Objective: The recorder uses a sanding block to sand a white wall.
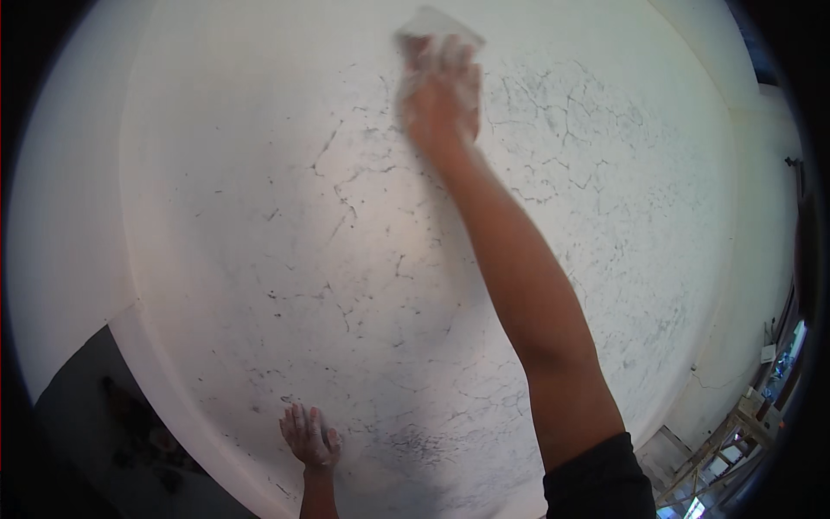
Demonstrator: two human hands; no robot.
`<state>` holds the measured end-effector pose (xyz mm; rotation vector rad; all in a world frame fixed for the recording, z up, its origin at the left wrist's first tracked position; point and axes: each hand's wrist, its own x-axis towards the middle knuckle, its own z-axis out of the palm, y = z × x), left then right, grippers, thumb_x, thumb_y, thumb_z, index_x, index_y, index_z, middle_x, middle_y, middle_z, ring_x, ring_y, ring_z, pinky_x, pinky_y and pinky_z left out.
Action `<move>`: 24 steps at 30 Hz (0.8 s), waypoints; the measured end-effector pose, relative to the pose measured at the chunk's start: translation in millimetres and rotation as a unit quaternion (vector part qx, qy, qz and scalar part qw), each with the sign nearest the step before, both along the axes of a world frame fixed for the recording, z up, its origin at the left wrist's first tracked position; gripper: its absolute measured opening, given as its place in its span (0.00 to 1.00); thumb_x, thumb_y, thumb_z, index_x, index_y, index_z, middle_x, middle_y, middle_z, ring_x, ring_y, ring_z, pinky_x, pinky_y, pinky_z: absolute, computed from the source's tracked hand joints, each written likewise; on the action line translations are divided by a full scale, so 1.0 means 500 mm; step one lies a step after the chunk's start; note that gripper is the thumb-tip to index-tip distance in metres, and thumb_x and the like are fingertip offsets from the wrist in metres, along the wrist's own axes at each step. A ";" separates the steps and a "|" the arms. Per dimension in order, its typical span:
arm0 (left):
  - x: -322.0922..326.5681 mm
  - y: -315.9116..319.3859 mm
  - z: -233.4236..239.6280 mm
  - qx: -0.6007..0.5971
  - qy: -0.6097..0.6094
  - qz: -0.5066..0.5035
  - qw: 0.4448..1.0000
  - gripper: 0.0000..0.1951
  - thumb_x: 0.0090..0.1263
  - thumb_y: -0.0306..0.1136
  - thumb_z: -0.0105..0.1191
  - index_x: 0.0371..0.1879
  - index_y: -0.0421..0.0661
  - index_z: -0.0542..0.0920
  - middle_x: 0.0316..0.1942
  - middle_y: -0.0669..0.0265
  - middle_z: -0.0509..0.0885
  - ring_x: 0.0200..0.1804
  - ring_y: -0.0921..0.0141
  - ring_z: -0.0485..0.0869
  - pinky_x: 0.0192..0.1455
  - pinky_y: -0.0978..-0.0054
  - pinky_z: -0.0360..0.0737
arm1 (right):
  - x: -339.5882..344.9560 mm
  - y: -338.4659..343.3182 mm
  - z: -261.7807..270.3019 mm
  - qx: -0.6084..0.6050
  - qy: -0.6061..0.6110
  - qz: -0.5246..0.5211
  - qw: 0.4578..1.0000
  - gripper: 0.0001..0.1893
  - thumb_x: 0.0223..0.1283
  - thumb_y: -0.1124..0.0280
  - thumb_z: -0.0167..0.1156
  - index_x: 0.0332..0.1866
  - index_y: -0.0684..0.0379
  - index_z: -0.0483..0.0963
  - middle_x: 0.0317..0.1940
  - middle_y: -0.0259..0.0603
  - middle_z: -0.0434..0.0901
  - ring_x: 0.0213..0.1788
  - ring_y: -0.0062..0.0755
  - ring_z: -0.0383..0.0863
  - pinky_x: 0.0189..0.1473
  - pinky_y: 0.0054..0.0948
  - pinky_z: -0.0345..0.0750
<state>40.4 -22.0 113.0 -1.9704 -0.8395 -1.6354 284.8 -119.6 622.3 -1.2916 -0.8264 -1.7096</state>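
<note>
A white wall (389,259) with dark cracks and specks fills most of the view. My right hand (444,94), blurred and reaching up at the top centre, holds a pale flat piece (441,26) against the wall; blur hides whether it is sandpaper or another sheet. White dust coats the fingers. Low at the left, my left hand (311,438) rests on the wall with its fingers apart, dusted white, and holds nothing. Cracks are densest at the upper right and near the bottom centre.
A dark opening (123,428) with unclear shapes lies at the lower left beyond the wall's edge. At the lower right stands a wooden frame structure (720,447). A small white box (768,353) is fixed on the right-hand wall.
</note>
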 end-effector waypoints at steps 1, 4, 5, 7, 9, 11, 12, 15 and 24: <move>-0.008 -0.002 -0.005 -0.004 -0.001 0.002 1.000 0.27 0.75 0.50 0.37 0.64 0.44 0.69 0.69 0.46 0.64 0.71 0.46 0.60 0.71 0.40 0.52 | -0.035 0.021 -0.033 -0.030 -0.041 0.031 0.998 0.29 0.71 0.58 0.39 0.73 0.63 0.52 0.74 0.58 0.50 0.77 0.53 0.47 0.76 0.47 0.45; -0.009 0.001 -0.004 -0.001 -0.003 0.014 1.000 0.27 0.75 0.50 0.37 0.64 0.44 0.69 0.69 0.46 0.63 0.71 0.46 0.61 0.70 0.40 0.52 | -0.054 0.022 -0.067 -0.075 -0.119 0.093 0.986 0.29 0.72 0.58 0.39 0.73 0.61 0.54 0.73 0.57 0.51 0.76 0.52 0.48 0.76 0.46 0.46; -0.001 -0.001 -0.002 0.007 -0.016 0.008 1.000 0.26 0.74 0.50 0.38 0.64 0.46 0.70 0.69 0.47 0.65 0.70 0.47 0.62 0.70 0.41 0.54 | -0.039 0.013 -0.023 -0.072 -0.087 0.066 0.991 0.30 0.73 0.56 0.37 0.74 0.61 0.53 0.74 0.55 0.50 0.77 0.50 0.46 0.76 0.44 0.45; 0.007 0.003 0.006 0.020 -0.025 0.000 0.999 0.25 0.74 0.49 0.39 0.63 0.48 0.71 0.68 0.49 0.66 0.70 0.47 0.64 0.70 0.41 0.56 | -0.010 -0.009 0.037 -0.009 -0.033 0.052 0.998 0.30 0.74 0.54 0.34 0.74 0.62 0.52 0.75 0.52 0.51 0.78 0.47 0.45 0.77 0.42 0.45; 0.012 0.004 0.010 0.019 0.002 -0.015 1.000 0.26 0.75 0.49 0.37 0.64 0.44 0.69 0.69 0.45 0.64 0.71 0.46 0.61 0.70 0.39 0.53 | -0.019 0.005 0.047 0.024 0.006 0.061 0.998 0.30 0.74 0.56 0.33 0.74 0.62 0.52 0.74 0.54 0.50 0.78 0.48 0.45 0.77 0.43 0.45; 0.004 -0.002 0.007 0.014 -0.007 -0.003 1.000 0.26 0.75 0.49 0.37 0.64 0.44 0.69 0.69 0.45 0.64 0.71 0.46 0.61 0.70 0.40 0.53 | -0.085 0.030 -0.021 -0.065 -0.033 -0.017 0.997 0.29 0.74 0.57 0.34 0.74 0.62 0.52 0.74 0.56 0.50 0.78 0.50 0.45 0.77 0.43 0.45; -0.005 -0.006 0.005 0.018 -0.008 -0.001 1.000 0.26 0.75 0.49 0.37 0.64 0.44 0.69 0.69 0.45 0.64 0.71 0.46 0.61 0.70 0.40 0.53 | -0.113 0.047 -0.062 -0.091 -0.084 -0.036 0.992 0.29 0.74 0.57 0.36 0.74 0.61 0.51 0.74 0.57 0.51 0.77 0.51 0.45 0.77 0.43 0.45; -0.011 -0.004 -0.006 0.007 -0.005 0.015 1.000 0.26 0.75 0.49 0.37 0.64 0.44 0.69 0.69 0.45 0.64 0.71 0.46 0.61 0.71 0.40 0.53 | -0.113 0.047 -0.075 -0.134 -0.165 0.127 0.969 0.28 0.74 0.60 0.37 0.74 0.61 0.53 0.74 0.57 0.51 0.77 0.50 0.45 0.76 0.44 0.46; -0.010 -0.008 -0.002 0.008 -0.015 0.009 1.000 0.26 0.75 0.50 0.38 0.64 0.44 0.69 0.69 0.46 0.64 0.71 0.46 0.60 0.71 0.40 0.53 | -0.191 0.093 -0.127 -0.120 -0.207 0.188 0.952 0.26 0.73 0.61 0.40 0.72 0.60 0.57 0.72 0.53 0.55 0.75 0.48 0.53 0.75 0.44 0.51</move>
